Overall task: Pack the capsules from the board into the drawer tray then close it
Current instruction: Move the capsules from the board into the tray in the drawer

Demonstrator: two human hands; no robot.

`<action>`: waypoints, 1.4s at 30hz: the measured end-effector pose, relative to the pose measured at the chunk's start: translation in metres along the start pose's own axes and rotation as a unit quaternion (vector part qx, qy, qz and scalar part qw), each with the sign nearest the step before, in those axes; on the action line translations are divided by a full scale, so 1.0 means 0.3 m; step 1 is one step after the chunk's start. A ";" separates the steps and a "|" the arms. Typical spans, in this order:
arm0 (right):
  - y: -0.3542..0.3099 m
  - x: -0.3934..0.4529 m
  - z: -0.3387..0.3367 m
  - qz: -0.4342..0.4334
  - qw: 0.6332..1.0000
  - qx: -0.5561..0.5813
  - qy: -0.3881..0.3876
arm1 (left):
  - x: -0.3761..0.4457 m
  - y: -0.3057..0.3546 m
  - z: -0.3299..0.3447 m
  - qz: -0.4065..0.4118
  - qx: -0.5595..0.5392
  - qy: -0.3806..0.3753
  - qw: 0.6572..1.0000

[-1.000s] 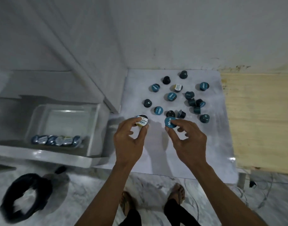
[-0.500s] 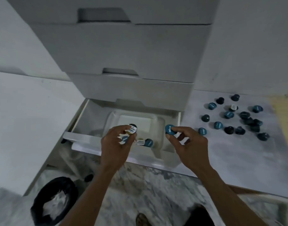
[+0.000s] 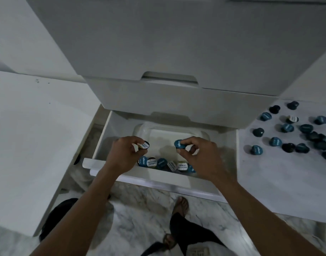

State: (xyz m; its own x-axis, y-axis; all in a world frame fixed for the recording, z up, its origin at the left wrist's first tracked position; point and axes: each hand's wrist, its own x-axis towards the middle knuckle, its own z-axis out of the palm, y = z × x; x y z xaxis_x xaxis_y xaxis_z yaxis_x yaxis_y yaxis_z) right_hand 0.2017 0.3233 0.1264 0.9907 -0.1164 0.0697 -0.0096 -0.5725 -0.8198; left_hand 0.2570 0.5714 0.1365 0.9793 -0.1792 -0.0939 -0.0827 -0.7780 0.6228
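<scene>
Your left hand (image 3: 124, 154) pinches a white-lidded capsule (image 3: 144, 145) and your right hand (image 3: 199, 156) a teal-lidded capsule (image 3: 179, 144) — both held above the clear tray (image 3: 140, 130) in the open drawer (image 3: 103, 137). More small round capsules (image 3: 295, 133) lie scattered on the board (image 3: 269, 172).

Both hands now over open drawer (image 3: 230, 163), no longer over board (image 3: 287, 174) as second ago. Left hand (image 3: 124, 156) carries white-lidded capsule (image 3: 144, 145), right hand (image 3: 199, 154) blue-lidded capsule (image 3: 179, 144) (each pinched at fingertips), both above clear tray (image 3: 149, 129). Half second ago right hand sat by drawer's right edge; now further left, over tray middle. View swings left, board slides to right edge.
</scene>
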 end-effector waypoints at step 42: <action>0.027 0.197 0.324 0.086 0.956 -0.100 -0.261 | 0.275 -0.189 0.051 0.075 0.130 -0.289 0.946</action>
State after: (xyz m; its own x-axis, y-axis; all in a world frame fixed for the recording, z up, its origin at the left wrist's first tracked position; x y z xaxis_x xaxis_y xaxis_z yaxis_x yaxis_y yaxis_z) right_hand 0.2733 0.3908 0.0686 0.9041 0.1681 -0.3928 -0.1528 -0.7312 -0.6649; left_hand 0.3395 0.5916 0.0815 0.6949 -0.5402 -0.4747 -0.3289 -0.8257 0.4582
